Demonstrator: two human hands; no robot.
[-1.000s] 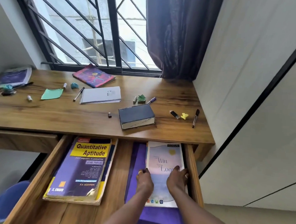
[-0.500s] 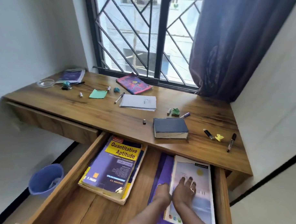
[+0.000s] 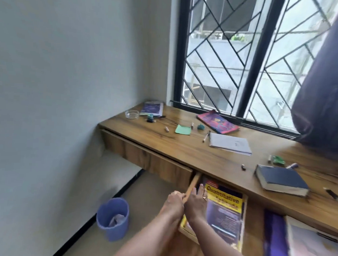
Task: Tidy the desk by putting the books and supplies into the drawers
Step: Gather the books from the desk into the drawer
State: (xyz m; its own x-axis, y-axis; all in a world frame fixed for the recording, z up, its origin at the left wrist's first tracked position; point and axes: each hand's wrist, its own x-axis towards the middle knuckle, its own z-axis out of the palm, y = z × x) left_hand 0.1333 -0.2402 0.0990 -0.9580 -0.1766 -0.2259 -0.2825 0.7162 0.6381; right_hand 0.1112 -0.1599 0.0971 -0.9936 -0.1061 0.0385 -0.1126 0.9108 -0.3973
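The right drawer is pulled out; its left wall [image 3: 192, 185] is a thin wooden edge. My left hand [image 3: 173, 201] curls on that wall from the outside. My right hand [image 3: 196, 202] lies flat, fingers stretched, on the left edge of the yellow and purple "Quantitative Aptitude" book [image 3: 225, 212] inside the drawer. Further right in the drawer a white book [image 3: 313, 246] rests on a purple one [image 3: 273, 238]. On the desk [image 3: 182, 147] lie a dark blue book [image 3: 281, 179], a white notebook [image 3: 230, 144], a red book [image 3: 218, 122] and a purple book [image 3: 152, 108].
Small supplies are scattered on the desk: a green note [image 3: 183, 130], a pen [image 3: 206, 136], erasers, a glass dish [image 3: 132, 114]. The left drawer [image 3: 144, 159] is closed. A blue bin [image 3: 113, 217] stands on the floor below. A dark curtain [image 3: 322, 95] hangs at the right.
Both hands left the white book and moved left to the drawer's left wall and the yellow book. The view swung left and up toward the wall and bin.
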